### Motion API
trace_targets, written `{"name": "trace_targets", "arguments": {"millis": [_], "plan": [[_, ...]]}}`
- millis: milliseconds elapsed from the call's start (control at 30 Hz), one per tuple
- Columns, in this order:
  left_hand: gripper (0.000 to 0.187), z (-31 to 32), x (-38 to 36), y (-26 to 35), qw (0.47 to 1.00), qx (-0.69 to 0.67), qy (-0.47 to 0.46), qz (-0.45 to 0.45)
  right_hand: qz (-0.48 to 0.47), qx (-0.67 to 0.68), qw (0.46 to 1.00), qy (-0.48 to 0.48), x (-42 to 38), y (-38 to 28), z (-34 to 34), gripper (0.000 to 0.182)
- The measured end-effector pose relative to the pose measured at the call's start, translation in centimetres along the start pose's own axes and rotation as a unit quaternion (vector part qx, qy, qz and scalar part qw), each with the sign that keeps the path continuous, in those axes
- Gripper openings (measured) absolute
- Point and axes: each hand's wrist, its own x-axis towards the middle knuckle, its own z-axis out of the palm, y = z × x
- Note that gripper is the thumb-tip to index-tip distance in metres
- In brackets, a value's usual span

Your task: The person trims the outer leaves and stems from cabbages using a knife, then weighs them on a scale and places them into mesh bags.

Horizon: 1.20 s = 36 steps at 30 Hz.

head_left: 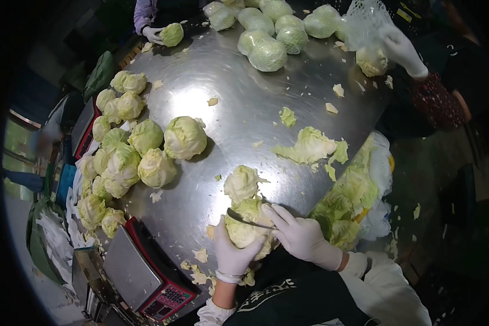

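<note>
White gloves cover both of my hands at the near edge of the metal table. My left hand (235,251) is closed around the lower left side of a cabbage (247,238). In my right hand (299,233) is a knife (247,220), its dark curved blade lying across the top of that cabbage. The knife's handle is mostly hidden by my fingers. Just beyond sits another pale cabbage (242,183), close against the one I hold. Loose trimmed leaves (309,146) lie on the table to the right.
Several cabbages (119,163) are heaped at left, near a red-edged scale (146,271). Netted cabbages (263,50) stand at the back. A bag of leaves (353,195) sits by the right edge. Co-workers' gloved hands (402,49) hold a net over a cabbage and, far left, another cabbage (171,35).
</note>
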Motion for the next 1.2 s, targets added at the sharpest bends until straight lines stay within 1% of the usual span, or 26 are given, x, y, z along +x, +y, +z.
{"name": "trace_targets", "arguments": {"millis": [33, 67, 133, 167, 200, 267, 300, 333, 367, 400, 433, 467, 500, 533, 600, 633, 700, 733, 800, 933, 1000, 1033, 1067, 1133, 1167, 1200], "plan": [[0.103, 0.2, -0.4, 0.4, 0.994, 0.105, 0.021, 0.023, 0.012, -0.007, 1.000, -0.003, 0.4, -0.2, 0.0, 0.059], [0.103, 0.3, -0.3, 0.2, 0.994, 0.104, 0.019, 0.022, 0.014, -0.008, 1.000, -0.004, 0.7, -0.1, -0.1, 0.059], [0.104, 0.2, -0.1, -0.2, 0.997, -0.054, 0.013, -0.046, -0.033, 0.012, 0.999, 0.005, 1.5, 0.5, -0.4, 0.056], [0.108, -0.1, -0.7, -0.3, 0.995, 0.096, -0.002, 0.028, -0.008, -0.009, 0.999, -0.030, 2.0, 1.9, -0.1, 0.048], [0.108, 0.0, -1.0, -0.5, 0.995, 0.096, -0.005, 0.027, -0.006, -0.008, 0.999, -0.031, 2.8, 3.3, -0.1, 0.048], [0.112, 0.2, -1.1, -0.9, 0.994, 0.099, 0.013, 0.045, 0.044, 0.127, 0.988, -0.080, 4.6, 6.0, -0.3, 0.043], [0.119, -0.4, -0.7, 0.4, 1.000, 0.018, -0.012, -0.005, 0.044, 0.124, 0.988, -0.078, 5.2, 7.1, 0.0, 0.043], [0.119, -0.6, -1.0, 0.0, 1.000, 0.016, -0.009, -0.001, 0.089, 0.154, 0.980, -0.088, 5.9, 8.1, 0.4, 0.042], [0.121, -0.8, -1.6, -1.4, 0.998, 0.015, -0.015, 0.056, 0.131, 0.186, 0.969, -0.098, 6.5, 8.6, 0.8, 0.041], [0.122, -1.2, -2.4, -3.1, 0.993, 0.018, -0.021, 0.112, 0.126, 0.188, 0.970, -0.094, 6.7, 8.9, 1.4, 0.041], [0.125, -1.7, -3.3, -5.1, 0.992, -0.075, -0.060, 0.078, 0.163, 0.207, 0.956, -0.127, 6.8, 9.3, 1.9, 0.042], [0.125, -1.7, -3.5, -4.5, 0.993, -0.072, -0.054, 0.078, 0.199, 0.224, 0.940, -0.163, 7.0, 9.5, 2.3, 0.043], [0.127, -1.5, -4.6, -3.1, 0.982, -0.185, -0.037, 0.023, 0.177, 0.244, 0.946, -0.123, 6.8, 9.0, 2.6, 0.045], [0.129, -1.4, -5.2, -2.4, 0.955, -0.294, -0.018, -0.029, 0.172, 0.248, 0.945, -0.128, 6.5, 8.1, 2.8, 0.045], [0.132, -1.3, -6.0, -3.7, 0.963, -0.270, -0.020, -0.019, 0.247, 0.256, 0.933, -0.051, 5.8, 5.9, 2.3, 0.053], [0.132, -0.8, -6.2, -4.2, 0.962, -0.274, -0.007, -0.007, 0.243, 0.256, 0.934, -0.053, 5.0, 4.8, 2.4, 0.053], [0.130, -0.4, -6.2, -4.3, 0.966, -0.259, 0.011, 0.010, 0.173, 0.481, 0.859, 0.015, 2.4, 2.5, 2.4, 0.067], [0.130, -0.3, -6.0, -3.8, 0.965, -0.262, 0.011, 0.011, 0.133, 0.405, 0.903, -0.054, 1.2, 1.8, 1.4, 0.075], [0.129, -0.2, -5.6, -2.5, 0.949, -0.313, 0.021, -0.030, 0.060, 0.316, 0.939, -0.119, 0.3, -0.1, 0.7, 0.074], [0.128, -0.1, -6.1, -3.0, 0.962, -0.274, 0.009, -0.003, 0.028, 0.290, 0.950, -0.109, 1.4, 1.1, 0.2, 0.066], [0.125, 0.2, -6.0, -3.7, 0.973, -0.228, 0.021, 0.022, -0.020, 0.205, 0.967, -0.149, 1.8, 0.7, -1.2, 0.056], [0.125, 0.2, -6.0, -3.9, 0.973, -0.229, 0.018, 0.024, -0.093, 0.185, 0.976, -0.071, 1.7, 1.0, -0.3, 0.049], [0.124, 0.1, -5.7, -3.5, 0.971, -0.239, 0.003, 0.006, -0.092, 0.182, 0.977, -0.068, 1.7, 1.6, 0.2, 0.049], [0.124, -0.2, -5.3, -2.7, 0.968, -0.250, -0.010, -0.010, -0.138, 0.219, 0.966, -0.021, 2.0, 2.6, 0.9, 0.041], [0.123, -0.4, -5.1, -2.4, 0.968, -0.251, 0.006, -0.011, -0.140, 0.219, 0.965, -0.021, 2.2, 3.5, 1.2, 0.041], [0.123, -0.6, -5.1, -2.2, 0.968, -0.251, 0.023, -0.012, -0.009, 0.281, 0.959, -0.017, 2.3, 4.8, 1.3, 0.038]]}}
